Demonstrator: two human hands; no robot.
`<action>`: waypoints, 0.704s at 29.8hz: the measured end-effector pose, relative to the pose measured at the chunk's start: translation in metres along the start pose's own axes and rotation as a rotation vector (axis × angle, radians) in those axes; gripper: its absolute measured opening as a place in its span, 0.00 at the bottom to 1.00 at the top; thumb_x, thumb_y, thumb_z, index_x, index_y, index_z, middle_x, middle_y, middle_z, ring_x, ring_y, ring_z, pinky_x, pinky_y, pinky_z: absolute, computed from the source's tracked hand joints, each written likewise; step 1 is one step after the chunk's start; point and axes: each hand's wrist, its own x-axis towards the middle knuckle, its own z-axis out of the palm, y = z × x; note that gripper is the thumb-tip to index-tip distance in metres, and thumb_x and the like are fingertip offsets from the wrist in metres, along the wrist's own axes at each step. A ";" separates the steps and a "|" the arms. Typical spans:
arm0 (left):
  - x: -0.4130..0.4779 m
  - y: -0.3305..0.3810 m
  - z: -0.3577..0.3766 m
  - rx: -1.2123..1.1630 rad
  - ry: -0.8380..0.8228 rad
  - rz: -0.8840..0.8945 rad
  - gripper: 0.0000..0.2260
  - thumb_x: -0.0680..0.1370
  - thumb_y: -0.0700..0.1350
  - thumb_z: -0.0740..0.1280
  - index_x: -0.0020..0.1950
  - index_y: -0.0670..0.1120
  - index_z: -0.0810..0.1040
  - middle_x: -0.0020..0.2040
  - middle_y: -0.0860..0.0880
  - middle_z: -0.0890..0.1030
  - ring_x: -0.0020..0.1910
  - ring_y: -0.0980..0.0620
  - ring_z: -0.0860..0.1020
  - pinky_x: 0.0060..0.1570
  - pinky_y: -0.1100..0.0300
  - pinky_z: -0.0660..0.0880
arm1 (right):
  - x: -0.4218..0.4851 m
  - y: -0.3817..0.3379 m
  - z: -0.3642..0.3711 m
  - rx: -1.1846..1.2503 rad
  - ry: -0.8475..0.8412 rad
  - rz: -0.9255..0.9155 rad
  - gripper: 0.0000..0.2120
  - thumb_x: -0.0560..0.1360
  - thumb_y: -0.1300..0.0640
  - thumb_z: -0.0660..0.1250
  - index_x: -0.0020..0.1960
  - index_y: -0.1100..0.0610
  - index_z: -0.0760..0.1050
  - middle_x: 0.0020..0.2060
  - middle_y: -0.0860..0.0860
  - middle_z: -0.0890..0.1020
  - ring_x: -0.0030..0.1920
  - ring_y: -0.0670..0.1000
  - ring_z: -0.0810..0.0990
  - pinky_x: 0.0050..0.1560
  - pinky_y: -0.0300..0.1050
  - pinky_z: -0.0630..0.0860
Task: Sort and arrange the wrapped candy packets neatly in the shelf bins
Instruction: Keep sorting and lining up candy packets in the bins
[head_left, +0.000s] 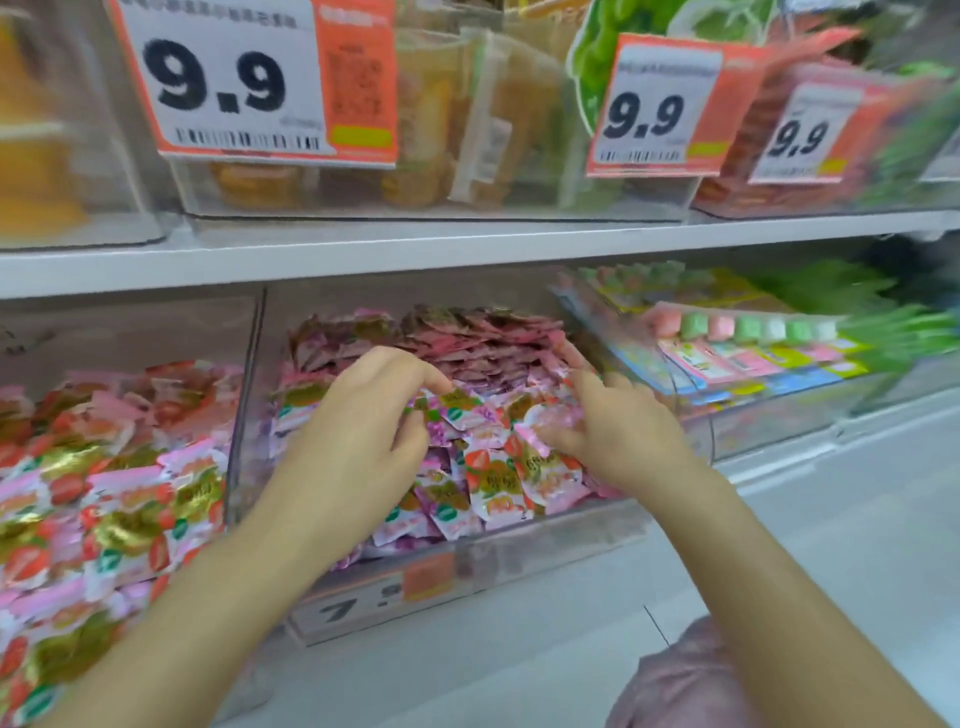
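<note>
Both my hands are down in the middle bin (561, 545), on the heap of candy packets (483, 467) that fills it. My left hand (358, 436) sits at the heap's 9 o'clock side, fingers curled, thumb and forefinger pinching one of the candy packets on top. My right hand (618, 426) is at 3 o'clock, thumb and curled fingers nipping a pink packet (548, 418), forefinger stretched toward 12 o'clock. Darker pink packets (467, 332) are stacked at the bin's 12 o'clock end. Beyond the clear wall at 9 o'clock lie strawberry packets (104, 493); at 3 o'clock, pastel sweets (748, 327). A price tag (374, 597) sits on the bin front at 6 o'clock.
</note>
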 end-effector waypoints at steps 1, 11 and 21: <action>-0.001 -0.002 0.002 -0.002 0.000 -0.005 0.14 0.73 0.32 0.62 0.53 0.49 0.76 0.51 0.54 0.74 0.52 0.60 0.70 0.51 0.75 0.62 | 0.000 0.002 0.001 0.022 -0.027 -0.014 0.35 0.71 0.37 0.66 0.71 0.53 0.61 0.64 0.57 0.71 0.64 0.60 0.68 0.59 0.51 0.68; -0.001 -0.005 0.007 -0.054 -0.009 -0.032 0.16 0.74 0.34 0.62 0.51 0.55 0.75 0.52 0.59 0.73 0.56 0.65 0.70 0.54 0.74 0.66 | -0.004 0.021 -0.007 0.143 -0.125 -0.160 0.33 0.66 0.51 0.75 0.67 0.55 0.67 0.57 0.52 0.76 0.60 0.55 0.73 0.55 0.48 0.72; -0.006 0.003 0.000 -0.145 0.007 -0.102 0.16 0.75 0.33 0.61 0.52 0.53 0.76 0.52 0.60 0.74 0.54 0.66 0.71 0.50 0.77 0.66 | 0.003 0.023 -0.001 0.147 0.366 -0.015 0.13 0.75 0.62 0.61 0.59 0.56 0.74 0.51 0.56 0.82 0.52 0.61 0.78 0.47 0.51 0.75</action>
